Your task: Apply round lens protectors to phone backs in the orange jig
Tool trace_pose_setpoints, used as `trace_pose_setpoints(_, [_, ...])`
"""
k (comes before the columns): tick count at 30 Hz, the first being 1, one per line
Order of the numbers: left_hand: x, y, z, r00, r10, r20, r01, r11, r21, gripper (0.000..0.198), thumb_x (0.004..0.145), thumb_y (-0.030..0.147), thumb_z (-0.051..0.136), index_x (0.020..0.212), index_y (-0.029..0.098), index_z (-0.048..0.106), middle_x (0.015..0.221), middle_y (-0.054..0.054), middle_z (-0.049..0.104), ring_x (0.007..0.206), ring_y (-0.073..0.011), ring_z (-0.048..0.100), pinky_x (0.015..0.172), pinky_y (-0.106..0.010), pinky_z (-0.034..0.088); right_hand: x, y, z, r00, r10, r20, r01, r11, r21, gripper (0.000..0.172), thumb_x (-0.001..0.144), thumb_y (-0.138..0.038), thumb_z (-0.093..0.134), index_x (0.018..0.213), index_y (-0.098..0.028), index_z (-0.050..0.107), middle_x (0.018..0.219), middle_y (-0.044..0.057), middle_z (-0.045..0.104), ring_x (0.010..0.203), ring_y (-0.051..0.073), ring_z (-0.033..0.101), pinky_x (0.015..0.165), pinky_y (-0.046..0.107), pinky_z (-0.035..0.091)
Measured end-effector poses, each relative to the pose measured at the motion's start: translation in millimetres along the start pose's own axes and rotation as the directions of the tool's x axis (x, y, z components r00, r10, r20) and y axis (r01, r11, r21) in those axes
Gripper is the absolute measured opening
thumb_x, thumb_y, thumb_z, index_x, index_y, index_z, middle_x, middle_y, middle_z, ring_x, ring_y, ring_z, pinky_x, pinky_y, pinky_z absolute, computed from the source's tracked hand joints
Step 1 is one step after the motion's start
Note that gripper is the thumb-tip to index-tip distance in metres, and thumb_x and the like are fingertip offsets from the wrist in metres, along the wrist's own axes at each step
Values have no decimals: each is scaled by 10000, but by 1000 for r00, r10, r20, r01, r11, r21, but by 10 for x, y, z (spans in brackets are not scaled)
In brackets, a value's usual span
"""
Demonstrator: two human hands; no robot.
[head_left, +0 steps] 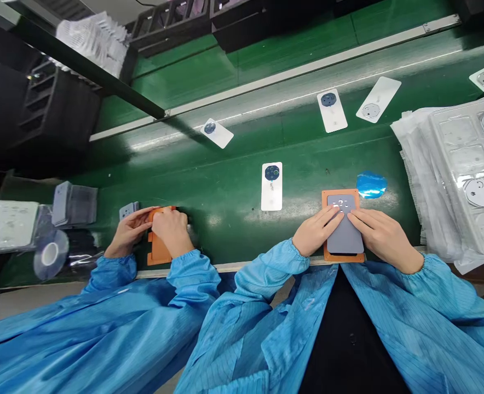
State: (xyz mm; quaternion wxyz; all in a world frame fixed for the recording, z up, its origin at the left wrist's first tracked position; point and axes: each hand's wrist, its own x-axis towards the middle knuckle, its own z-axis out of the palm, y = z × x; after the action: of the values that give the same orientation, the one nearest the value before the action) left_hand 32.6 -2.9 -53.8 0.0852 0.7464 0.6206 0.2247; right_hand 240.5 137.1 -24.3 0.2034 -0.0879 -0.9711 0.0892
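Note:
An orange jig (326, 198) lies at the near edge of the green belt (225, 208) with a grey phone-back panel (345, 236) seated in it. My left hand (315, 232) rests on the panel's left side, fingers stretched flat. On its right side lies my right hand (384, 236), its fingers also flat, and the fingertips of both hands nearly meet near the panel's top. A crumpled blue film (371, 184) sits just beyond the jig to the right. A white card with a dark round camera piece (271, 186) lies to the left of the jig.
To my left a co-worker's hands (170, 230) press on another orange jig (157, 253). Similar white cards (331, 111) (378, 99) (216, 133) lie farther out on the belt. Stacked clear trays of round parts (464, 175) stand at the right, a tape roll (50, 254) at the far left.

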Motion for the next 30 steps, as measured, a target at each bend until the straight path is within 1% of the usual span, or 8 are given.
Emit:
trace_pose_setpoints(3, [-39,-44,-1,999,13,36,-18,989,148,425,1077,175,392,1485,149,509,1505,-198,565,1477,-295,481,1149,-437,533,37,25,0,999,-22,38,22,1000,-13,380,976,-26,461,1282,-109,670,1281,144,728,1176,264,700,1009,421,574])
trace_pose_setpoints(5, [-40,-74,-10,999,0,54,-11,980,198,425,1068,180,414,1481,167,513,1501,-201,567,1471,-312,487,1121,-447,553,59,51,6,997,-36,72,37,999,-16,376,980,-32,459,1285,-93,670,1296,151,721,1190,268,694,1023,423,564])
trace_pose_setpoints(9, [16,-92,-16,997,8,75,-25,972,233,388,1037,176,471,1412,141,560,1508,-240,548,1482,-353,463,1156,-506,508,76,115,59,986,-41,160,46,998,-31,408,1000,-77,446,1364,-88,630,1387,168,671,1282,291,642,1091,463,519])
trace_pose_setpoints(14, [83,-26,18,994,-37,102,12,971,240,344,981,135,522,1319,142,588,1606,-264,418,1542,-375,351,1208,-589,415,82,104,146,969,-31,245,42,998,-40,547,994,-116,430,1532,-14,449,1546,243,510,1458,365,477,1192,567,411])
trace_pose_setpoints(18, [41,42,44,995,-37,96,12,969,246,371,959,125,529,1328,120,571,1592,-288,424,1546,-389,337,1222,-626,375,69,18,141,966,-4,258,20,998,-57,657,980,-105,410,1620,-14,290,1571,254,474,1482,367,447,1213,577,382])
trace_pose_setpoints(24, [-65,151,42,996,-50,75,31,972,232,375,967,134,506,1336,104,561,1577,-290,443,1543,-383,352,1214,-595,405,-8,-53,42,953,-28,300,59,994,-95,611,961,-106,444,1555,27,388,1532,258,519,1446,375,481,1200,556,391])
trace_pose_setpoints(27, [-104,202,14,994,-59,91,38,976,214,383,970,156,501,1345,99,559,1576,-286,446,1539,-382,363,1217,-586,403,-46,-62,7,952,-23,304,57,993,-102,592,968,-128,449,1544,7,413,1548,234,512,1449,360,479,1211,542,377])
trace_pose_setpoints(30, [-115,240,-8,993,-64,103,39,974,225,395,965,172,501,1346,86,558,1566,-286,458,1518,-410,389,1211,-594,401,-55,-55,-6,948,-20,316,53,994,-97,588,973,-147,453,1543,-4,419,1565,223,498,1452,352,477,1219,542,362])
